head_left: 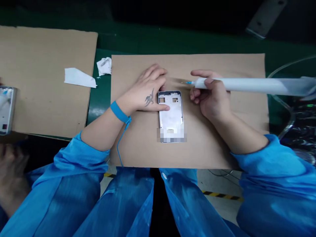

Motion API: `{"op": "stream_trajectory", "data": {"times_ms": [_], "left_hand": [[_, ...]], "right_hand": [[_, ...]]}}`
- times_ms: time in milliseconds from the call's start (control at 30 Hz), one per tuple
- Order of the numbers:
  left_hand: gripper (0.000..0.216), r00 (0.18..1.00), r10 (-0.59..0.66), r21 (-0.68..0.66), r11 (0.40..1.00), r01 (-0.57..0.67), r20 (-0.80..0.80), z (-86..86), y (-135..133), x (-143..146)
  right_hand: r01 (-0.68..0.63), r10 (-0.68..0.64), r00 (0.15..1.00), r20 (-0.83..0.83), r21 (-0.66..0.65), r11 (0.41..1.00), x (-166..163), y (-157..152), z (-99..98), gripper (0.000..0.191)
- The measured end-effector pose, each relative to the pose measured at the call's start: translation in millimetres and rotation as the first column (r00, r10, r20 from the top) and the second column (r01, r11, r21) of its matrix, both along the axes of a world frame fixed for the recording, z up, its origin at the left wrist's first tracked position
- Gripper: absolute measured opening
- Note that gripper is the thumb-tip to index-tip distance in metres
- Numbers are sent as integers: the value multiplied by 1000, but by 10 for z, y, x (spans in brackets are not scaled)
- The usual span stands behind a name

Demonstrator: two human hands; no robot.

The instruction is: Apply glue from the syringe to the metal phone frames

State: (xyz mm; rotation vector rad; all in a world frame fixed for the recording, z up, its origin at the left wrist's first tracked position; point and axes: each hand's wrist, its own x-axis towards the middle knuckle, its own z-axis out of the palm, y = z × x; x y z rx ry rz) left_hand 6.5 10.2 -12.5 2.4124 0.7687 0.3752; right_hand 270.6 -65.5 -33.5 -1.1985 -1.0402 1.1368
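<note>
A silver phone frame lies flat on the cardboard sheet, with cut-outs near its top; its lower end is pixelated. My left hand is at its upper left, the thumb resting on the frame's face and the other fingers bent by the top corner. In my right hand is a long white dispensing syringe, held level between thumb and fingers. Its thin needle with a blue hub points left, above and to the right of the frame's top edge. The needle tip is blurred.
Crumpled white tissue and a flat white scrap lie to the left. Another cardboard sheet carries a second phone frame. Another person's hand shows at lower left. A clear hose hangs at right.
</note>
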Motion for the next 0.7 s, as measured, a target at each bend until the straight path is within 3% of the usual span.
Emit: {"op": "stream_trajectory", "data": {"times_ms": [133, 267, 467, 700], "left_hand": [[80, 1000, 15, -8, 1000, -15, 11, -34, 26, 28], [76, 999, -36, -42, 998, 35, -1, -58, 37, 17], [65, 1000, -26, -63, 998, 27, 3, 104, -86, 26], [60, 999, -32, -79, 996, 32, 7, 169, -120, 42]], "right_hand": [[-88, 89, 995, -38, 39, 995, -198, -145, 97, 46], [-54, 47, 996, 81, 86, 995, -175, -219, 167, 43], [-187, 113, 935, 336, 197, 962, -191, -246, 182, 47], [-146, 60, 921, 385, 199, 969, -211, -257, 206, 44]]}}
